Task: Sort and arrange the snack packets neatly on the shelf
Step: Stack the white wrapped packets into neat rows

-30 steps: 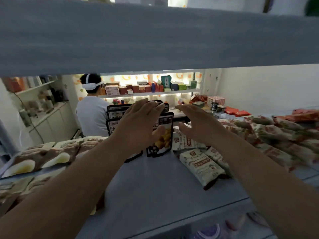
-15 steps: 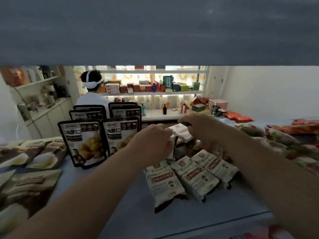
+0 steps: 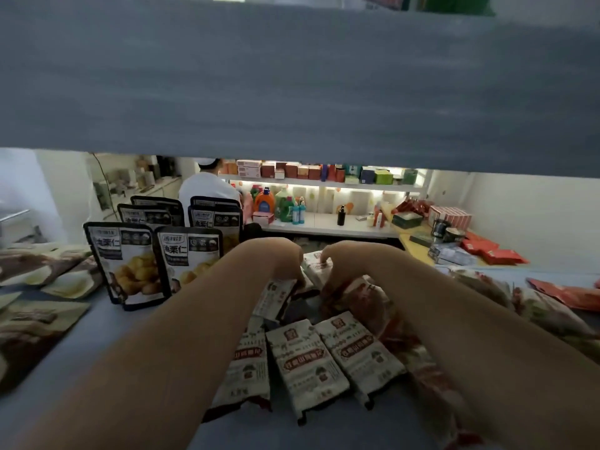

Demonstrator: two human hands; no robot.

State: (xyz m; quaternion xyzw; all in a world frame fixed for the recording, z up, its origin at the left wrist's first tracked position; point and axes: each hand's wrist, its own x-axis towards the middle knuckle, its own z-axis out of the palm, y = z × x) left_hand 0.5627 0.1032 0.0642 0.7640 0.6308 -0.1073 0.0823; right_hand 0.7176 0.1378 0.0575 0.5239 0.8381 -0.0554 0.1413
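Where the grey shelf (image 3: 97, 336) is nearest, three white packets (image 3: 306, 365) lie flat, their red labels unreadable; beyond, left hand (image 3: 279, 259) and right hand (image 3: 341, 264) each pinch another. Six upright pouches (image 3: 130, 264) read "油栗仁".

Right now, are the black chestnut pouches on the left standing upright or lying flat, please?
Upright. The black chestnut pouches stand on their bottom edges in rows on the shelf, fronts facing the camera.

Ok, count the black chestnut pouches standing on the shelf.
6 visible: two at the front, front-left pouch and front-right pouch; two behind, and; two at the back, and. More may be hidden behind.
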